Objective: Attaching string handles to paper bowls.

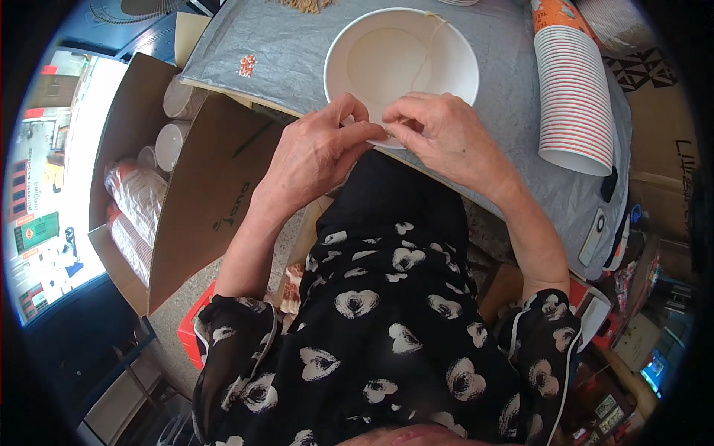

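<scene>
A white paper bucket [465,70] stands at the near edge of the grey-covered table. From a knot at its far right rim, a thin tan string [425,67] hangs down inside. My left hand [320,152] is closed in a pinch at the bucket's near rim, thumb and forefinger pointing right. Facing it, my right hand [450,141] also pinches, its fingertips almost touching the left ones just over that rim. Whatever is between the fingertips is too small and covered to make out; it may be the string's other end.
On the table's right lies a long stack of nested white paper cups [573,104] with red-striped rims. A phone [593,236] lies near the right edge. Tan strings [305,4] are bunched at the far edge. An open cardboard box [201,186] with wrapped cups stands left.
</scene>
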The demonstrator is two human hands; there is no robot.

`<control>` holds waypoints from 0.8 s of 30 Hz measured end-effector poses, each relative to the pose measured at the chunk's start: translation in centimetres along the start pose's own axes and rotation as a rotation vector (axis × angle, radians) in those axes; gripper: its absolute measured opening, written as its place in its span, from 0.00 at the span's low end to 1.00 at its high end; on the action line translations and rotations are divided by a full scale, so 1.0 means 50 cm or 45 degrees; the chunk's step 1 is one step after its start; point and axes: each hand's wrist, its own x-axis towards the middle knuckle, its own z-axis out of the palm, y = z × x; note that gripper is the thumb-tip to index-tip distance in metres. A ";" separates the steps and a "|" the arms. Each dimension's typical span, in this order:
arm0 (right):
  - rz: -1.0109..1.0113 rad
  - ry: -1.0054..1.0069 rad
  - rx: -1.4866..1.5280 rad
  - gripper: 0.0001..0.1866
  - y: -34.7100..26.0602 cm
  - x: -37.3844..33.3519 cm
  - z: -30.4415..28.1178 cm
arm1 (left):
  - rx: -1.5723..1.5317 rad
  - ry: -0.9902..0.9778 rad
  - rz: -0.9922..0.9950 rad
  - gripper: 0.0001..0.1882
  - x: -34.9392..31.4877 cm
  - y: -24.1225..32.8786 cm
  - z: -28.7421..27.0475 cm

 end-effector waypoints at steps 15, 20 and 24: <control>-0.287 0.972 0.077 0.18 0.008 -0.030 0.055 | -0.910 -0.121 -0.561 0.08 0.087 0.039 -0.035; -0.293 1.071 0.109 0.23 0.013 -0.020 0.057 | -1.030 -0.168 -0.560 0.10 0.102 0.041 -0.036; -0.291 1.082 0.123 0.26 0.016 -0.004 0.047 | -1.025 -0.133 -0.533 0.11 0.113 0.040 -0.044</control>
